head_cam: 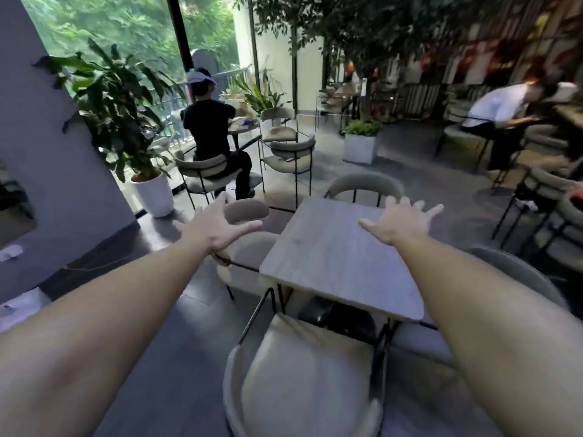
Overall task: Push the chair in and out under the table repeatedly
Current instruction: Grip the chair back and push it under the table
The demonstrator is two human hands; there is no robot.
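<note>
Beige cushion over thin black metal legs: that is the chair (303, 370) we have to work, and it sits below and nearer to us than both sets of fingers, its seat front tucked just under the near edge of the desk (340, 257) while the curved padded backrest lies closest to us at the bottom of the view.

Our left hand (217, 228) hangs out ahead, off the desk's left side, fingers (249, 224) spread wide and holding nothing. Our right hand (400, 222) hovers over the far half of the desk top, fingers equally splayed and empty. Neither touches the chair; it is well short of both palms.

We judge the chair fairly light, since the frame is slim tubing and the seat a modest pad. The frame should be stiff enough to pass a push straight through to the legs. The cushion and backrest padding look soft, so a grip there would give a little before the chair moves. The floor looks smooth and dark, so the legs should slide, though we may feel some scrape or judder.

The best hold, we think, is the top of the backrest, one hand toward each end, so the chair tracks straight and its legs do not knock the desk's black legs.
</note>
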